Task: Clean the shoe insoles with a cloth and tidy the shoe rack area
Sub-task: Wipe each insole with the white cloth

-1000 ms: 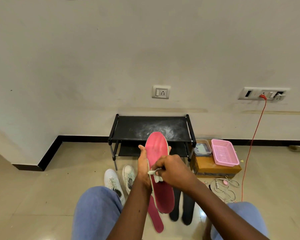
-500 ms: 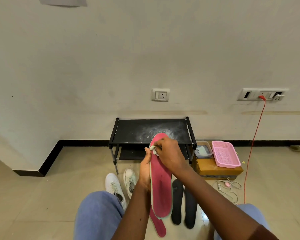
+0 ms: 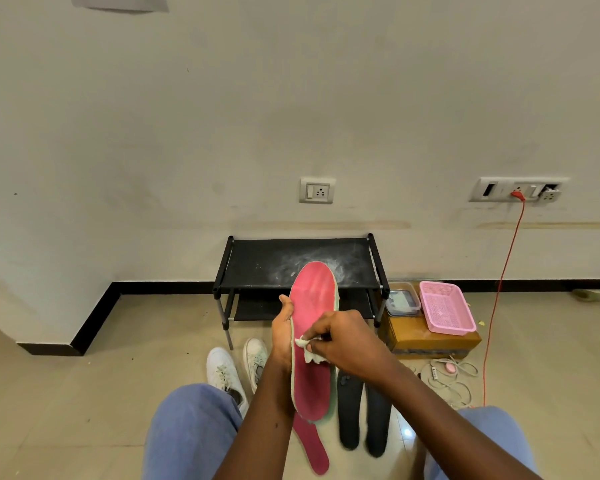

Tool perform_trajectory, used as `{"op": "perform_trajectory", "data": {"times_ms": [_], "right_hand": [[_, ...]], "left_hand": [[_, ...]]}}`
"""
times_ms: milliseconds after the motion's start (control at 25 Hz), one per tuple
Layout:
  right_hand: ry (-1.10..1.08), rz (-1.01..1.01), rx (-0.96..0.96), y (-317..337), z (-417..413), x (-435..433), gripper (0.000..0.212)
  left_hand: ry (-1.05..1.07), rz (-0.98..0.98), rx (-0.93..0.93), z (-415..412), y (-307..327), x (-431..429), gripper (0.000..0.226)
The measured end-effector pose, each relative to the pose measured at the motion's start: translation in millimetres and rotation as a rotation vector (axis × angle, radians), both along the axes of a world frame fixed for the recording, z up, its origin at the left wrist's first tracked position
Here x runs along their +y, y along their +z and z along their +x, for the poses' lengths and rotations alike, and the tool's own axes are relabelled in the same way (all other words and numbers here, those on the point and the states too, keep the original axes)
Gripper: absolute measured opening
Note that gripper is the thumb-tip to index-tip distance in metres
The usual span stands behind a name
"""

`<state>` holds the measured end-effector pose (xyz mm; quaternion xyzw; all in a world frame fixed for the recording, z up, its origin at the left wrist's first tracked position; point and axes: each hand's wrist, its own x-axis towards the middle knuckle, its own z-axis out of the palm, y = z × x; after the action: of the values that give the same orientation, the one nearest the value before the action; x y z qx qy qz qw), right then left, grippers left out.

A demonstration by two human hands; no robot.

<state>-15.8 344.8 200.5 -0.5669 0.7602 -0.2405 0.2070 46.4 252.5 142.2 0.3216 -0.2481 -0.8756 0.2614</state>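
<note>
While the left hand (image 3: 283, 329) grips the pink insole (image 3: 312, 296) along its left edge, thumb lying up the rim, the insole stands nearly upright in front of the person, toe end up, pink face to the camera and a pale green border showing round it. The right hand (image 3: 345, 341) is curled round a small white cloth (image 3: 307, 348), pinching it and pressing it against the pink face about midway up.

Below the held insole a second pink insole (image 3: 317, 452) lies flat on the tiled floor (image 3: 84, 393), partly hidden behind it. Just to its right lie two black insoles (image 3: 349, 420) side by side, toes toward the wall. To the left, a pair of white sneakers (image 3: 222, 372) sits close together near the person's blue-trousered knee (image 3: 191, 427).

Behind all this a black two-shelf shoe rack (image 3: 264, 265) stands against the wall, its top shelf smeared with whitish dust (thickest toward the right). Beside its right leg is a cardboard box (image 3: 430, 341) bearing a pink plastic basket (image 3: 445, 311) and a clear lidded container (image 3: 402, 301). Tangled white cables (image 3: 461, 382) lie before the box, and an orange cord (image 3: 499, 299) runs from the switch panel (image 3: 492, 190) down to the floor.
</note>
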Motion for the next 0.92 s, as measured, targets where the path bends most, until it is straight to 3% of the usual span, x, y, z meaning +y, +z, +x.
{"op": "perform_trajectory", "data": {"times_ms": [200, 360, 520, 720, 920], "right_hand": [[-0.105, -0.077, 0.195, -7.9, -16.1, -23.5, 0.02], [-0.137, -0.112, 0.257, -8.9, -31.6, -44.8, 0.019], [-0.178, -0.162, 0.182, -4.0, -27.3, -46.7, 0.019], [-0.122, 0.027, 0.038, 1.1, -12.7, -26.8, 0.019], [-0.155, 0.035, 0.037, -1.4, -0.5, -10.8, 0.022]], "left_hand": [[-0.036, 0.062, 0.096, -0.3, 5.8, 12.5, 0.065], [-0.025, 0.034, 0.153, 0.8, 3.4, 14.5, 0.053], [0.008, 0.0, 0.142, 0.3, 6.7, 13.6, 0.046], [0.028, 0.016, 0.068, 0.9, 13.9, 4.8, 0.065], [0.071, -0.043, 0.003, -1.1, 14.3, -1.9, 0.053]]}}
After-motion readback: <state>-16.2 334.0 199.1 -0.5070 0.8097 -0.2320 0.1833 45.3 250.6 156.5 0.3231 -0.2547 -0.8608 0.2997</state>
